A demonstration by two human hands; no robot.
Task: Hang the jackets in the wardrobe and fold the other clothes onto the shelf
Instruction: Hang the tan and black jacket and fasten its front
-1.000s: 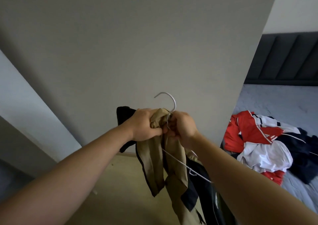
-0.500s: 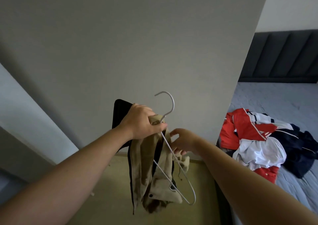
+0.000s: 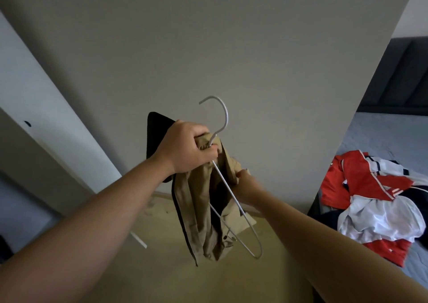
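A tan jacket (image 3: 196, 210) with dark lining hangs bunched from a white wire hanger (image 3: 224, 119). My left hand (image 3: 187, 147) grips the jacket's collar and the hanger's neck together, held up in front of a grey panel. My right hand (image 3: 246, 184) pinches the jacket's fabric just right of the hanger's arm, a little lower than the left. The hanger's lower loop sticks out below the cloth. A black flap of the jacket shows behind my left wrist.
The tall grey panel (image 3: 231, 48) fills the middle, with a white panel (image 3: 46, 98) at the left. A bed (image 3: 382, 136) on the right holds a pile of red, white and navy clothes (image 3: 375, 200). Pale floor lies below.
My left hand has lifted the jacket and hanger higher. My right hand let go of the hanger's neck, dropped lower and now pinches the fabric. The jacket hangs straighter.
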